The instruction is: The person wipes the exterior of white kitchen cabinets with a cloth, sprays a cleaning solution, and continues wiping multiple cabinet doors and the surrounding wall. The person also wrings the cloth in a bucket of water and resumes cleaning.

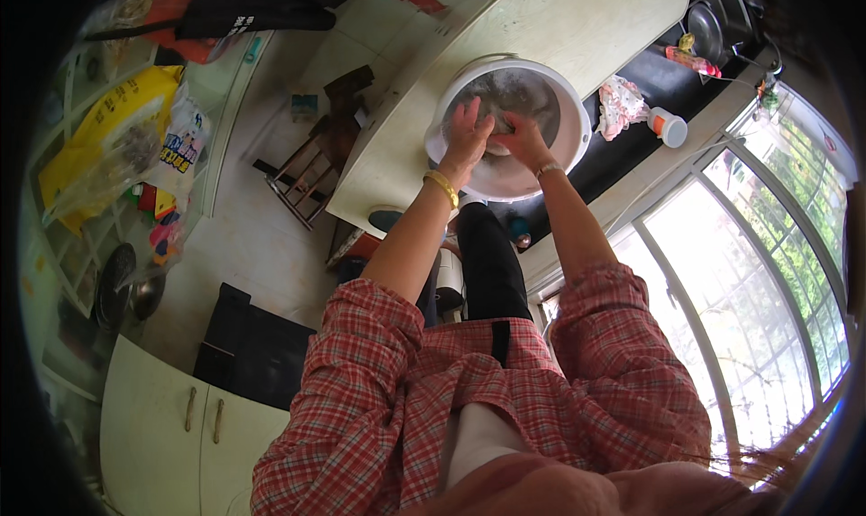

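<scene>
Before me a white plastic bucket (578, 134) stands at the edge of a pale panel-like surface (609, 22), near the dark countertop (582, 171). Its inside looks grey and cloudy, and I cannot tell what fills it. Both hands reach in over the near rim. My left hand (467, 140), with a gold bangle at the wrist, has its fingers spread. Close beside it is my right hand (524, 140), thumb and fingers bent towards the left hand. A small pale thing (497, 148) shows between them; its kind and whether either hand grips it are unclear.
Right of the bucket are a crumpled spotted cloth (619, 107), a white tub (668, 127) and a bottle with a red cap (691, 61). A wooden chair (331, 144) stands to the left. Packaged goods, including a yellow bag (108, 130), fill the far-left shelves. Barred windows (737, 279) are at right.
</scene>
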The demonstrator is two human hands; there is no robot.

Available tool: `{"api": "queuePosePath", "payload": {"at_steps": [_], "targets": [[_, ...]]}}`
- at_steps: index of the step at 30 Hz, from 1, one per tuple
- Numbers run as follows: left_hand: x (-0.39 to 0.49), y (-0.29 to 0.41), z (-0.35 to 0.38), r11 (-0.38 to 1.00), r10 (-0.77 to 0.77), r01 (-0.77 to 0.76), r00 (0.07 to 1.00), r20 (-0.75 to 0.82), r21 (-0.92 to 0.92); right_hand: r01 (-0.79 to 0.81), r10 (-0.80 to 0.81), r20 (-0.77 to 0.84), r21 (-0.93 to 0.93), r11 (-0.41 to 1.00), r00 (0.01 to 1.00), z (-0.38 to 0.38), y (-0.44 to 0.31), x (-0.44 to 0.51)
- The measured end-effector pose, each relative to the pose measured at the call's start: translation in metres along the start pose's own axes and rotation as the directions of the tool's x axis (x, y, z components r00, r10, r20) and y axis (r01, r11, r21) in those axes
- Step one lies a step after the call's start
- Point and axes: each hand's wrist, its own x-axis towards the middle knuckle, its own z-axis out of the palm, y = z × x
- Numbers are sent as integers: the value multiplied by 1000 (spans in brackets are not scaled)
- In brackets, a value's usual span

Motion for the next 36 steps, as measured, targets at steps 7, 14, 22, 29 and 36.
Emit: {"api": "queuePosePath", "payload": {"at_steps": [7,14,22,29,36], "targets": [[21,3,-7,999,27,-19,962,273,-31,306,-293,-142,82,948,945,-28,-93,-122],[7,-15,15,875,-267,364,913,307,-320,387,-237,-360,435,813,903,-36,-119,-155],[-36,-2,34,477,-63,222,974,219,-851,418,-444,-403,-157,895,800,-15,-83,-122],[-37,-29,33,578,-239,412,911,337,-705,426,-432,-55,-89,900,900,-21,-47,-129],[-48,-19,34,525,-113,456,874,472,-718,101,-111,-48,831,547,993,-26,-18,-72]]}}
